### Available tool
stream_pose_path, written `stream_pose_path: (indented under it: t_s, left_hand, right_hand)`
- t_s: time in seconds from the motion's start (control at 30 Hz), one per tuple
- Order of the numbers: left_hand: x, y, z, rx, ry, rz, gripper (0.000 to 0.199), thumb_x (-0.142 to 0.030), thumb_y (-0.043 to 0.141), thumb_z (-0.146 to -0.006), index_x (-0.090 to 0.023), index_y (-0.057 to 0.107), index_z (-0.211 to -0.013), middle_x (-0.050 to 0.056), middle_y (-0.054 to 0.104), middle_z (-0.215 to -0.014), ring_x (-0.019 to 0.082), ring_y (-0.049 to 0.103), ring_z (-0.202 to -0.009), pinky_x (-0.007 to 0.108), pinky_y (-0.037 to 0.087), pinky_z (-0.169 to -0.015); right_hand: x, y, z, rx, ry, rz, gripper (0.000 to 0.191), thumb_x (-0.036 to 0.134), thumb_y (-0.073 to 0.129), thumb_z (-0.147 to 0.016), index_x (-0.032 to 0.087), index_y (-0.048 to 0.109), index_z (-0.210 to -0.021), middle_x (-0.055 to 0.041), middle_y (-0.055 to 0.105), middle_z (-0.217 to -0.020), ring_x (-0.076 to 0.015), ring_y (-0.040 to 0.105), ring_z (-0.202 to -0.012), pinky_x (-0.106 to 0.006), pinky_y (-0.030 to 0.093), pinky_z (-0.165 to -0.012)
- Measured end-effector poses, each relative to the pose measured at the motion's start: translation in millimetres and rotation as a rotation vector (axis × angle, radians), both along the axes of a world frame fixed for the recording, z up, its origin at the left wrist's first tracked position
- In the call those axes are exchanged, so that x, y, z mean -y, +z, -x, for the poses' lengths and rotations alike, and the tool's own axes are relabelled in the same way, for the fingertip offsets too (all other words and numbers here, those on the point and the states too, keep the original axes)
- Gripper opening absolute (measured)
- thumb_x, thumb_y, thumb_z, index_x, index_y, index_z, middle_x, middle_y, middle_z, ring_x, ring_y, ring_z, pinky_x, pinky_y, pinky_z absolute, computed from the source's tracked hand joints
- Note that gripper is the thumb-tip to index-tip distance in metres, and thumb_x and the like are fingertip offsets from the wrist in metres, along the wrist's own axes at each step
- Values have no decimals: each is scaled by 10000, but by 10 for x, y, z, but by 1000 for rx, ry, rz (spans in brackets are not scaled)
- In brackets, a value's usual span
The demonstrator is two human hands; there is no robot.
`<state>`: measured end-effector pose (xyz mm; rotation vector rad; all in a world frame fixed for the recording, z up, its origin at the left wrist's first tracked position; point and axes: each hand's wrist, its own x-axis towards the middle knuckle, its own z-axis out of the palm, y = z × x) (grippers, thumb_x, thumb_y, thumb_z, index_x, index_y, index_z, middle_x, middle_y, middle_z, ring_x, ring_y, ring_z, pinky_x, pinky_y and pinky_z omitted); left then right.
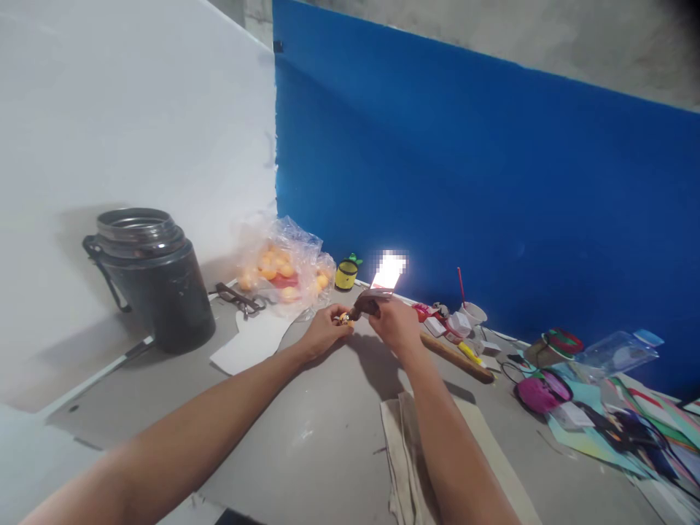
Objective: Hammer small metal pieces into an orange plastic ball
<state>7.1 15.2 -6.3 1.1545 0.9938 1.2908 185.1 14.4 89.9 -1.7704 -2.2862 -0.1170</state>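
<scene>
Work in hand reads to me, over the head feed, as under way, with its exact stage uncertain. Left hand (327, 334): fingertips pinching a small piece (345, 319), gold-toned with a pale part, low over the grey table (306, 437); the rest of the piece is masked by the fingers, so I cannot name it. Right hand (397, 324): closed around the hammer (456, 357) near its dark head, the wooden handle running out to the right. The head's tip is right beside the piece (contact or a slight gap, I cannot resolve which at this distance). Done, as I judge it: piece secured, tool brought to bear. Left: whatever working of the piece remains; I see no part of it lying loose and cannot log whether a blow has landed. Nearby, a bag of orange fruit (281, 270) sits beyond the left hand, glasses (239, 299) in front of it and a white sheet (251, 343) closer to the forearm; a folded cloth (405, 452) lies below the right forearm. None of these appears to be in use.
</scene>
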Motion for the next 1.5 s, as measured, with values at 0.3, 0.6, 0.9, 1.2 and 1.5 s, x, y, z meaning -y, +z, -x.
stream_pose_path:
  t_s: [0.3, 0.6, 0.9, 1.2, 1.5]
  left_hand:
    - [18, 28, -20, -36, 3, 16, 363, -172, 847, -612, -157, 693, -940, -8, 676, -757, 112, 601, -580, 249, 515, -562]
    - [-48, 5, 47, 24, 60, 77, 423, -177, 789, -626, -191, 602, -1005, -26, 660, -700, 134, 638, -540, 253, 516, -541]
    - [-76, -4, 81, 93, -1, 103, 364, -451, 790, -761, -215, 513, -756, -30, 605, -627, 82, 491, -415, 204, 351, -401]
    - [-11, 73, -96, -296, 133, -134, 36, -202, 730, -693, -197, 735, -729, 38, 702, -713, 197, 617, -659, 292, 461, -616]
    - [-543, 150, -190, -1013, 185, -360, 146, -129, 673, -786, -221, 772, -842, 100, 731, -924, 261, 651, -830, 309, 420, -700]
  right_hand:
    - [-70, -8, -86, -52, 10, 49, 259, 253, 680, -870, 231, 790, -1103, -105, 805, -1051, -263, 720, -967, -296, 462, -768]
    - [-230, -88, -565, -191, -50, 295, 151, 179, 704, -748, 171, 772, -883, -54, 768, -841, -186, 662, -719, -257, 388, -591]
    - [-228, -272, -469, -21, -58, 357, 208, 327, 793, -768, 195, 793, -928, -101, 798, -946, -244, 732, -840, -278, 459, -659]
    - [-231, -301, -447, 70, -74, 369, 219, 276, 784, -772, 227, 822, -983, -93, 813, -994, -263, 762, -933, -288, 512, -733]
    - [-238, -331, -535, -45, -34, 364, 163, 318, 861, -727, 208, 799, -831, -49, 776, -845, -219, 718, -824, -258, 426, -650]
